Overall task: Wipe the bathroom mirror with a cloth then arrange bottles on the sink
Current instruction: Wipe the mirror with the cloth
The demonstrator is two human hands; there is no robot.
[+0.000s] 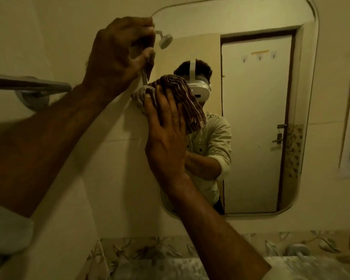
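Near the bottom edge, a patterned tile band (150,250) runs along the wall. Two bare forearms rise from it toward the mirror (257,118). The right hand (166,138) lies flat with fingers spread, pressing a striped brown cloth (182,98) against the glass near the mirror's left side. Higher and to the left, the left hand (119,51) curls around the mirror's upper left edge — fingers and thumb drawn close, though what they pinch cannot be told. Farther left, a grey wall rail (28,84) sits blurred.
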